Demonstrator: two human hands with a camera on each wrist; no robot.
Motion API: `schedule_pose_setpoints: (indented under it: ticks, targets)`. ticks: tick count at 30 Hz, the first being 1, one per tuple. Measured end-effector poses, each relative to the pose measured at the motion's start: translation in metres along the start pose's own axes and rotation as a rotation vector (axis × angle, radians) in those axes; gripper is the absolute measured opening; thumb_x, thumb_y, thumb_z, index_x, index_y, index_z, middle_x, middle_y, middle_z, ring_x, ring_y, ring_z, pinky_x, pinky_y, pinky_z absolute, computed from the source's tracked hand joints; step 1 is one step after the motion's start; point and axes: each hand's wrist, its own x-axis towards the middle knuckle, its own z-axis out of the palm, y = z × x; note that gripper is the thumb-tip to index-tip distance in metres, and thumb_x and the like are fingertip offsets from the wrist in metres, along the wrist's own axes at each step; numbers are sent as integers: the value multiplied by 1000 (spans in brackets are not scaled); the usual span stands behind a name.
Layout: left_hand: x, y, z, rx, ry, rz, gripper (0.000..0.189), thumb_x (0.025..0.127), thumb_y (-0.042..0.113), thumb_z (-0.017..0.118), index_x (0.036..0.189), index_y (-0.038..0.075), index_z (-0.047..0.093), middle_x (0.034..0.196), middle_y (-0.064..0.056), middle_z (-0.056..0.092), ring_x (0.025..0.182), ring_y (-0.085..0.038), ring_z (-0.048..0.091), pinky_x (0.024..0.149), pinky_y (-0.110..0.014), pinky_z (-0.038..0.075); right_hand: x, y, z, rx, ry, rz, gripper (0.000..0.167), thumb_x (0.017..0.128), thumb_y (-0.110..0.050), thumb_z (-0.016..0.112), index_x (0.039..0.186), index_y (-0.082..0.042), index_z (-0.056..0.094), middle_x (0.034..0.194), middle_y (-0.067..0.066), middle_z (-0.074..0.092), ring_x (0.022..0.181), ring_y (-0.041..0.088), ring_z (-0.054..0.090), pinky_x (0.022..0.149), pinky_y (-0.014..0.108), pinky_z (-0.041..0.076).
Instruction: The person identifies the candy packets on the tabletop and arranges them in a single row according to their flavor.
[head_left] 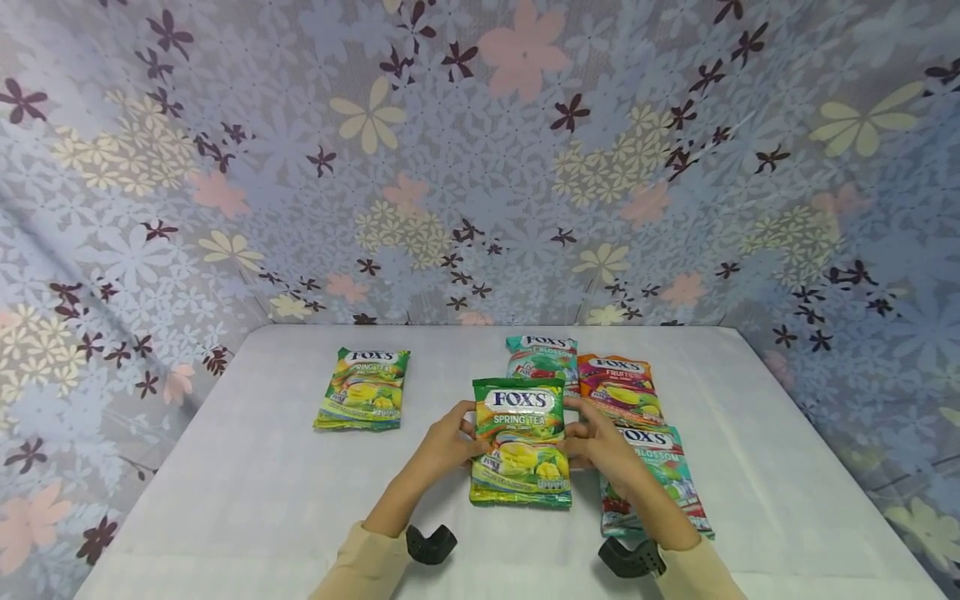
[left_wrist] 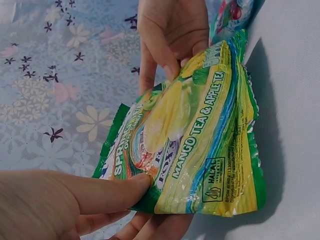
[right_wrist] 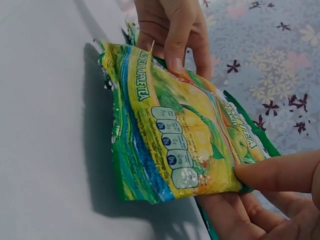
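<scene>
A green and yellow Fox's Spring Tea candy bag (head_left: 521,442) is held up between both hands, its printed front facing the head camera. My left hand (head_left: 446,442) grips its left edge, thumb (left_wrist: 125,190) on the front and the other fingers behind. On the opposite edge my right hand (head_left: 603,446) pinches it the same way, thumb (right_wrist: 270,174) over the front. In both wrist views the bag's bottom seam hangs close over the white table, casting a shadow. The fingers behind the bag are partly hidden.
Another Spring Tea bag (head_left: 363,390) lies at the left of the white table (head_left: 262,483). To the right lie a teal bag (head_left: 551,360), an orange Fruits bag (head_left: 618,387) and a second teal bag (head_left: 667,475), partly under the right forearm. Flowered cloth (head_left: 480,167) walls the back and sides.
</scene>
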Motion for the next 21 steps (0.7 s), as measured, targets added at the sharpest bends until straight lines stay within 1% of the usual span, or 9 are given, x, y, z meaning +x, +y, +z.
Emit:
schedule_pose_setpoints:
  ticks: [6,8,10,11,13,15,18,20,21]
  targets:
    - [1,2,-2,19,9,14,60,83,5,75,137,3,48,87,-7,57,63,-17,59,56,-33,54,5,2,3,-7,54,44,66,89,1,62,146,-7,32,76,5,53,72,21,59,65,39,52]
    - [1,3,-5,27,5,19,60,83,5,75,137,3,48,87,-7,57,61,-17,60,55,-34,53,7,1,5,-13,50,50,67,89,0,63,147,-6,30,77,5,53,72,20,58,64,38,52]
    - [2,3,-8,42,3,22,60,83,5,75,137,2,48,86,-7,58,60,-16,60,55,-33,53,9,0,6,-16,35,49,68,89,0,62,148,-3,28,75,5,50,66,17,54,61,36,50]
    - [2,3,-10,49,3,21,60,83,4,75,137,2,48,87,-7,58,60,-16,60,54,-32,53,10,-1,7,-21,24,45,68,89,0,62,148,0,27,76,4,48,65,15,52,61,35,49]
    - [3,1,-14,69,9,24,61,83,4,74,137,0,47,87,-7,59,59,-16,60,54,-32,52,14,-1,8,-40,-1,31,69,90,0,62,148,5,25,74,3,43,58,12,43,60,33,47]
    - [4,1,-18,85,19,23,62,84,4,74,139,-1,47,87,-8,60,58,-16,61,53,-31,52,19,-1,9,-52,-9,21,69,89,0,62,147,9,26,74,3,40,56,11,41,61,33,49]
    - [6,-2,-24,107,42,20,63,84,6,74,140,-3,46,89,-9,61,56,-16,61,52,-31,51,26,-3,13,-76,-24,-2,68,90,0,61,147,11,25,76,4,43,61,12,48,67,36,54]
    - [7,-4,-28,112,65,19,62,84,7,74,139,-4,47,91,-10,63,55,-16,61,51,-31,51,31,-6,16,-79,-26,-12,67,90,1,60,146,11,25,82,6,47,72,15,56,71,39,55]
    - [8,-5,-30,114,79,17,61,84,7,74,138,-4,48,92,-11,63,55,-16,62,51,-30,51,35,-7,19,-82,-27,-16,67,90,1,59,146,11,25,83,7,48,73,17,57,71,40,55]
